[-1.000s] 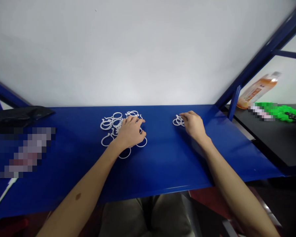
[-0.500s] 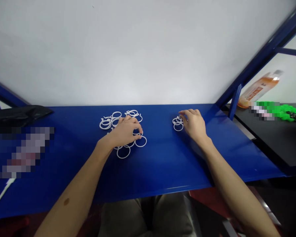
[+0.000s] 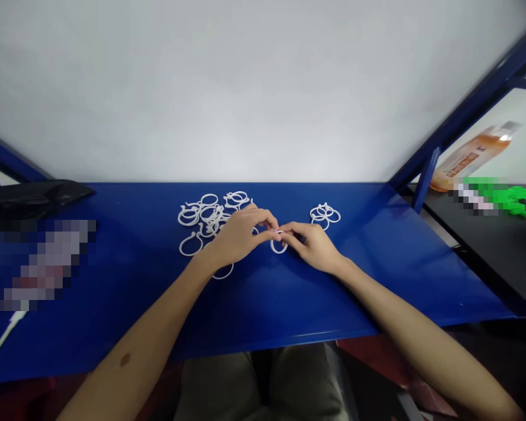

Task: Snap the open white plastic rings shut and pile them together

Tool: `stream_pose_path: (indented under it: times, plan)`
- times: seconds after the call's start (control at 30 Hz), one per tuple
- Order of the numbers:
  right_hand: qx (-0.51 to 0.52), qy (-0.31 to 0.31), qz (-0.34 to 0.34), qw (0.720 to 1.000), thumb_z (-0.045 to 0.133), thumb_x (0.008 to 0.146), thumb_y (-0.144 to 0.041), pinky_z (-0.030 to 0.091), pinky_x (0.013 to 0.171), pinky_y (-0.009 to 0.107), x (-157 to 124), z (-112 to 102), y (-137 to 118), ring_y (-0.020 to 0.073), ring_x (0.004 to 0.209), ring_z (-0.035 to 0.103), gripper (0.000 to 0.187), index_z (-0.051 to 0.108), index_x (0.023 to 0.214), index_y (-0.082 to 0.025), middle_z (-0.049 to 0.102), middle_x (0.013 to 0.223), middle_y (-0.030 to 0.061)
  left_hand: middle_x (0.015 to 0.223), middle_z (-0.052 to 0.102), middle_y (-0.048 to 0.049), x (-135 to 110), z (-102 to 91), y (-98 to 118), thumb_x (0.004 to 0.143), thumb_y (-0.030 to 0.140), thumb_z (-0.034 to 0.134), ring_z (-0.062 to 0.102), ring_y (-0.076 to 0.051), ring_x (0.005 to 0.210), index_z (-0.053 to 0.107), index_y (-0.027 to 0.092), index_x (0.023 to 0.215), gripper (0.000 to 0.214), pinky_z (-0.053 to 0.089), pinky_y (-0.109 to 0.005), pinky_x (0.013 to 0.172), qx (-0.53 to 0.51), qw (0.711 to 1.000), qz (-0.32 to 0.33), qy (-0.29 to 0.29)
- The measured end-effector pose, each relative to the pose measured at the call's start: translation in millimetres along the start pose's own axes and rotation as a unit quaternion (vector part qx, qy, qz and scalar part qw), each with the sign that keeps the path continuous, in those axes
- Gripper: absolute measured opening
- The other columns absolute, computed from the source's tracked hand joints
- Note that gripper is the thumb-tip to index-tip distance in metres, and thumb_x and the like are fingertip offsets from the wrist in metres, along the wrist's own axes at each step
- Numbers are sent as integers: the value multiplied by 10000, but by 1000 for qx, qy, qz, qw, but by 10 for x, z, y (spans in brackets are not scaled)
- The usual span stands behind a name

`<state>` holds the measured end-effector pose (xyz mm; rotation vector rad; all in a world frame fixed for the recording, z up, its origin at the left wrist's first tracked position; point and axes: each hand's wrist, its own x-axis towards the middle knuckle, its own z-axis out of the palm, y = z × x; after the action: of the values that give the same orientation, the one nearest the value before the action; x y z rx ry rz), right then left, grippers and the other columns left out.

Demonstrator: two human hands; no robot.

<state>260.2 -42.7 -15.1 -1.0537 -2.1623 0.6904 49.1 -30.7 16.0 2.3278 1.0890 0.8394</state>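
One white ring, two hands

Left hand [image 3: 239,234] and right hand [image 3: 314,247] meet above the counter [image 3: 289,301], each grip narrow, pinching one white ring [image 3: 279,252] at its top. Ring pile [image 3: 218,214] beside the left; smaller cluster [image 3: 325,214] beyond the right. Step, apparently: working the ring's join. Calls for steady, fine pressure.

Left hand [image 3: 236,237], right hand [image 3: 318,248]: bare. Left forearm [image 3: 158,330] bare, one small roundish mark [image 3: 125,359] on it; right forearm [image 3: 398,307] bare. Olive-grey trousers [image 3: 217,383], partly visible at near side, details too dim.
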Motion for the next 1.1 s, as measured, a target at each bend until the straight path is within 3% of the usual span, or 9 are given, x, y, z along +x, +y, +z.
stream_pose_path:
  times: [0.1, 0.23, 0.57, 0.9, 1.0, 1.1]
  plan:
    - [-34, -15, -37, 999, 478, 1021, -335, 439, 666, 248, -9, -14, -10, 126, 684, 588, 244, 646, 929, -184, 675, 802, 15, 803, 689, 29, 0, 91, 1, 899, 290, 665, 579, -159, 803, 673, 235, 793, 119, 434, -300, 758, -17, 998, 6, 52]
    - [-101, -10, -98, 990, 385, 1050, -322, 418, 654, 268, -35, 15, 4, 148, 703, 528, 306, 571, 852, -181, 601, 787, 36, 792, 688, 29, -14, 181, 14, 896, 258, 663, 581, -158, 800, 665, 228, 780, 120, 449, -301, 755, -39, 997, 10, 67]
    - [-138, 25, -136, 981, 388, 1047, -297, 455, 662, 307, -60, -21, 21, 180, 742, 538, 256, 616, 1040, -181, 628, 827, 61, 778, 655, 15, -30, 200, 27, 915, 225, 600, 556, -175, 813, 642, 229, 760, 160, 455, -342, 776, -48, 997, -5, 67]
    - [-163, 48, -172, 970, 400, 1042, -267, 475, 678, 313, -57, -7, -7, 185, 732, 547, 263, 642, 1035, -166, 657, 833, 82, 781, 640, 11, -41, 205, 41, 922, 193, 597, 540, -174, 836, 607, 217, 740, 183, 451, -332, 802, -53, 996, 25, 74]
    - [-191, 52, -145, 969, 402, 1042, -311, 492, 702, 309, -18, -73, 30, 195, 784, 604, 288, 652, 1102, -182, 696, 886, 92, 846, 676, 8, -17, 167, 15, 925, 252, 611, 563, -182, 867, 640, 231, 852, 82, 462, -346, 836, -55, 997, 14, 60]
    - [-272, 106, -25, 956, 455, 1020, -343, 489, 734, 303, 3, -289, 130, 204, 849, 664, 271, 670, 1129, -219, 737, 988, 85, 988, 694, -17, 1, 33, -91, 930, 259, 580, 573, -207, 974, 641, 239, 1030, 119, 445, -393, 924, -3, 998, 11, 54]
